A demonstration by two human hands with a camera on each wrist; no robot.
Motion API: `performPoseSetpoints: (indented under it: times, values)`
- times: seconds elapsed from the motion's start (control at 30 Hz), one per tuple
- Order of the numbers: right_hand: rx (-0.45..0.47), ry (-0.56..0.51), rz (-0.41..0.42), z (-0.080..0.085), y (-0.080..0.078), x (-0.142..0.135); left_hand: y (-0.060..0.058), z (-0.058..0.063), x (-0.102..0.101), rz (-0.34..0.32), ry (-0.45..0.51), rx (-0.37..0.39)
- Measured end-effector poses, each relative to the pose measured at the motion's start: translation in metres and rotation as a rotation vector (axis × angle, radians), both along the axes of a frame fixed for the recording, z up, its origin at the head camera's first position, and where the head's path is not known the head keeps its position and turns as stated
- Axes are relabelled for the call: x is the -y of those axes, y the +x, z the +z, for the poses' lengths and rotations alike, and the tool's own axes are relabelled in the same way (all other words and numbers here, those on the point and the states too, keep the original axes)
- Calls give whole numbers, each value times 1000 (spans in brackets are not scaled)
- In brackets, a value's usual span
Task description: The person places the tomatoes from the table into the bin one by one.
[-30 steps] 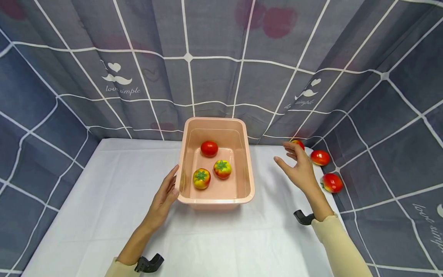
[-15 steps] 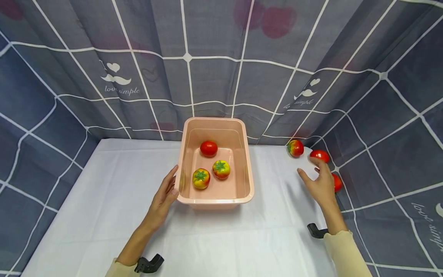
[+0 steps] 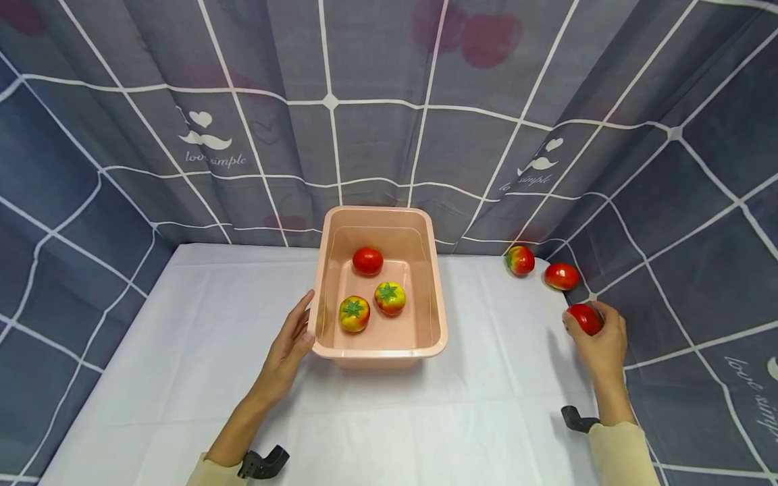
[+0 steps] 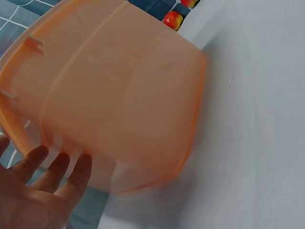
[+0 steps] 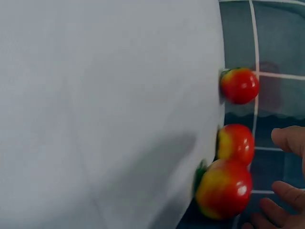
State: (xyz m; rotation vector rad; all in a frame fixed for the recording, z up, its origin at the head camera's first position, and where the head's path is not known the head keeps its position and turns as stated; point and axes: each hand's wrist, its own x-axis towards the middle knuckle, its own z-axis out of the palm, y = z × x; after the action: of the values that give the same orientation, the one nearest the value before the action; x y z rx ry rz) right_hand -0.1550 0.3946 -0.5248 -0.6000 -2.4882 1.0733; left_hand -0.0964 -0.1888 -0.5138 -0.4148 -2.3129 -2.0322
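My left hand (image 3: 286,347) rests its straight fingers on the left side of a peach plastic bin (image 3: 437,290); in the left wrist view the fingertips (image 4: 84,162) touch its outer wall. Inside lie a red tomato (image 3: 367,260) and two yellow-red tomatoes with green tops (image 3: 390,298). At the table's right edge, my right hand (image 3: 602,344) is at the nearest red tomato (image 3: 585,318), thumb and fingers spread on either side of it. The right wrist view shows a gap between the thumb (image 5: 287,137) and that tomato (image 5: 224,188).
Two more tomatoes lie along the right edge: a red one (image 3: 562,276) and a red-yellow one (image 3: 520,260) near the back corner. A white cloth (image 3: 389,425) covers the table. Grey checked curtains (image 3: 377,148) enclose the back and both sides.
My right hand has moved right and toward me, past the back two tomatoes to the nearest one. The left hand and the bin have stayed in place.
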Motion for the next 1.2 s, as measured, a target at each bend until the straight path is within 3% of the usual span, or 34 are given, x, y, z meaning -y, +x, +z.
performPoseSetpoints:
  times: [0.37,0.77,1.2]
  values:
    - [88,-21,-40,-26,-4,-13,2,1,0,11,-9,24]
    - [-30,-6,-37,-37,-13,-12,1,1,0,17,-4,21]
    - [-30,-4,-55,-40,-13,-13,0,1,0,-1,1,-9]
